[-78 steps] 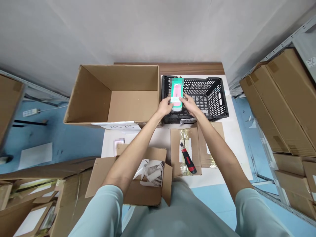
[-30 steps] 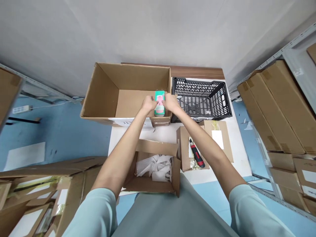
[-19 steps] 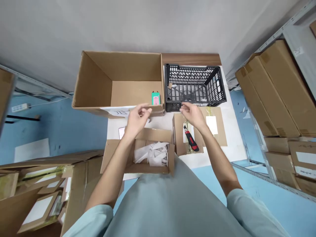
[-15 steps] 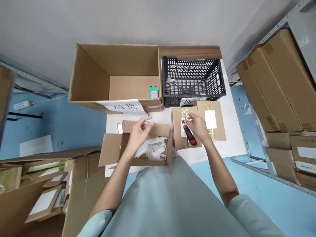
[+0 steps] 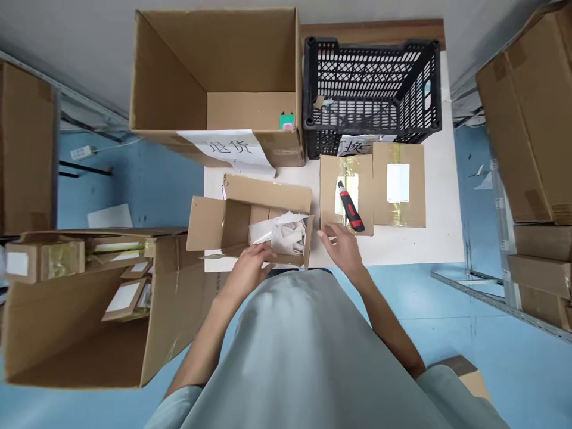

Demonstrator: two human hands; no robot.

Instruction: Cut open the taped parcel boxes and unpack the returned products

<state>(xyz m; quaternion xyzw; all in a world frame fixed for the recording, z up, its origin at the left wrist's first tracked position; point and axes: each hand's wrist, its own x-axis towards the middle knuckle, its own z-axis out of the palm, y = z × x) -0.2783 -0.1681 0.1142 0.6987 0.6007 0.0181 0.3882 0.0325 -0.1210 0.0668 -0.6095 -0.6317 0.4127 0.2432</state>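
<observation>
A small open cardboard box with crumpled white paper inside sits at the table's near edge. My left hand rests at its near rim, fingers loosely curled, holding nothing that I can see. To the right of that box my right hand hovers open, fingers spread, just below a red and black utility knife. The knife lies on a taped flat parcel. A green and pink packaged item lies in the large open carton at the back.
A black plastic crate stands at the back right, and a second taped parcel lies in front of it. A big carton of small parcels sits on the blue floor at left. Stacked cartons fill the shelving at right.
The green and pink item left my hands and now lies in the large carton. Both hands drew back to the small open box at the near edge.
</observation>
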